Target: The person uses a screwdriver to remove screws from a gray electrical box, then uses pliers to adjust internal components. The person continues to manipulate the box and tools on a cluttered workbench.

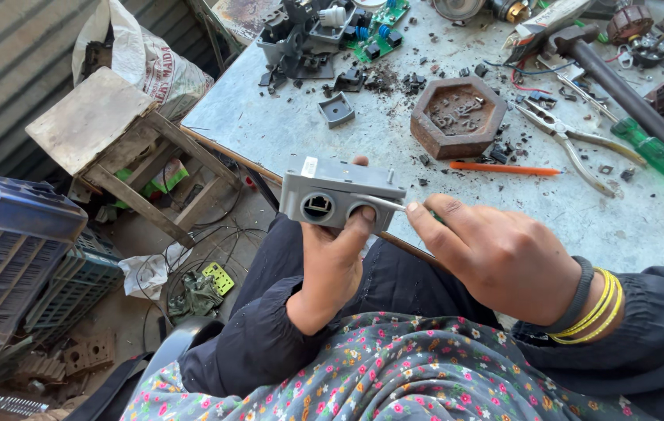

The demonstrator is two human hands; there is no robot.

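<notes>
Hands are working above the lap: left hand (330, 261) is gripping a grey plastic housing (339, 195), right hand (503, 257) is pinching a screwdriver (382, 203) and pressing its tip into a front port. Housing is looking intact, apparently unopened; stripped parts are lying across the tabletop (285, 125).

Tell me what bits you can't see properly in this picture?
All in the head view:
- Handle of the thin metal tool: wrapped inside the right hand.
- Back of the grey plastic box with two round holes: faces away, partly covered by the left hand and its fingers.
- Small dark scraps in the rusty six-sided tray: too small to tell.
- Things along the grey tabletop's far side: cut off by the top edge.
</notes>
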